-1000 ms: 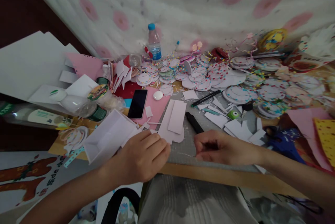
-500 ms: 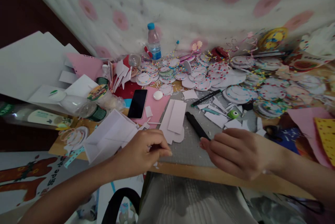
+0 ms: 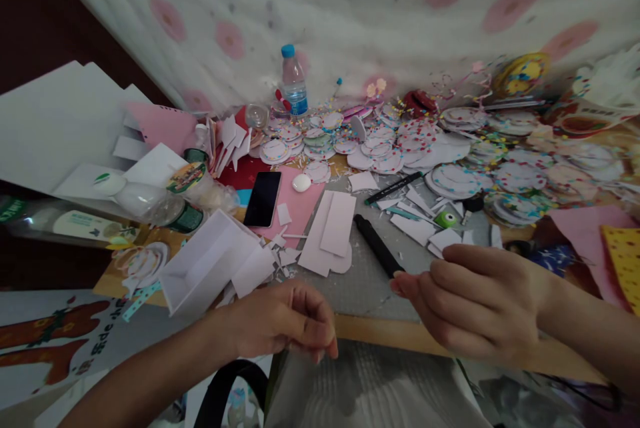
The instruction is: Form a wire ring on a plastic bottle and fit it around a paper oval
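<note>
My left hand hovers at the table's front edge, fingers curled together; whether anything small is between them is hidden. Over the right part of the grey mat, my right hand is closed, its fingertips at the near end of a black pen-like tool; whether they grip it or something small is unclear. White cut card pieces lie overlapped between the hands, farther back. An open white paper box stands beyond my left forearm, with a loose white piece leaning by it.
A black phone and a white oval object lie on pink card. Behind stand a water bottle and many decorated paper discs. Paper scraps, a green marker and a green one-eyed item lie right. Bottles lie left.
My left hand has moved down and slightly right, uncovering small scraps by the box. My right hand has shifted a little right and down.
</note>
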Motion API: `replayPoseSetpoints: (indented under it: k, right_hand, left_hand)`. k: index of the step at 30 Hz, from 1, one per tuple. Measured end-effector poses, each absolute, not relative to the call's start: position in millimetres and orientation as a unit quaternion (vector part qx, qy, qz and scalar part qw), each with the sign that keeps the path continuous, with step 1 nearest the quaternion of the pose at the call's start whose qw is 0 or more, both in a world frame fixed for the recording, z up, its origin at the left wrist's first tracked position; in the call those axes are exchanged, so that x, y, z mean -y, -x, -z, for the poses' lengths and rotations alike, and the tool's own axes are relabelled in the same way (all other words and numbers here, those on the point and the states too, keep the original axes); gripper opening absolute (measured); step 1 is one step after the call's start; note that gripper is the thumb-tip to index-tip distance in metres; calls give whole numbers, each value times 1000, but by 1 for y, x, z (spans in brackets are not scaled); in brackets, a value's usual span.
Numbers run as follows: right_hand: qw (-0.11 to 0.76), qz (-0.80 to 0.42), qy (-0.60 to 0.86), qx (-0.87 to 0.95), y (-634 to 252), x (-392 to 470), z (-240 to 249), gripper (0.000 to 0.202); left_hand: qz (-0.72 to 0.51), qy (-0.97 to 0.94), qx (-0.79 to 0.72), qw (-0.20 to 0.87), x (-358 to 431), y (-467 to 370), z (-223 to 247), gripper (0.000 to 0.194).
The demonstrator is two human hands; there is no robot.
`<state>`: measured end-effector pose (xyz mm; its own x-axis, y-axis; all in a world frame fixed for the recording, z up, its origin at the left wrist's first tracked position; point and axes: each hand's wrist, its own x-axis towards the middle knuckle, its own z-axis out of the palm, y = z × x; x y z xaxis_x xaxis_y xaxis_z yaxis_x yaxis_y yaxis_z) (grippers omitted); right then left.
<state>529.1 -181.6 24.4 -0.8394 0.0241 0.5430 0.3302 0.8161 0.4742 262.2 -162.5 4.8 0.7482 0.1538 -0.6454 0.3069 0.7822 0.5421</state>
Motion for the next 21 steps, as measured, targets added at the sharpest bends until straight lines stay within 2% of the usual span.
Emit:
replayPoseSetpoints:
  k: [2, 4, 6, 8, 11, 18, 21]
  right_hand:
    - [259, 249, 128, 924, -528, 182, -21, 23]
    - [235, 197, 177, 935, -526, 183, -15, 24]
    - [204, 157, 225, 940, -524, 184, -6, 25]
    - [178, 138, 257, 940, -522, 186, 3, 26]
    - [163, 134, 287, 934, -519, 187, 12, 25]
    - [168, 134, 300, 929, -509, 194, 7, 29]
    - [168, 127, 305, 929, -508, 199, 5, 31]
  left_hand:
    - [43, -356, -356, 863, 161, -261, -5, 40]
    - [28, -453, -376, 808, 156, -259, -8, 33]
    - [-5, -608, -410, 679, 152, -258, -12, 22]
    - [-50, -755, -417, 504, 150, -259, -16, 13]
    - [-106, -874, -363, 305, 152, -265, -19, 9]
    - [-85, -917, -345, 180, 171, -296, -17, 20]
    - [-72, -910, -370, 174, 176, -304, -17, 19]
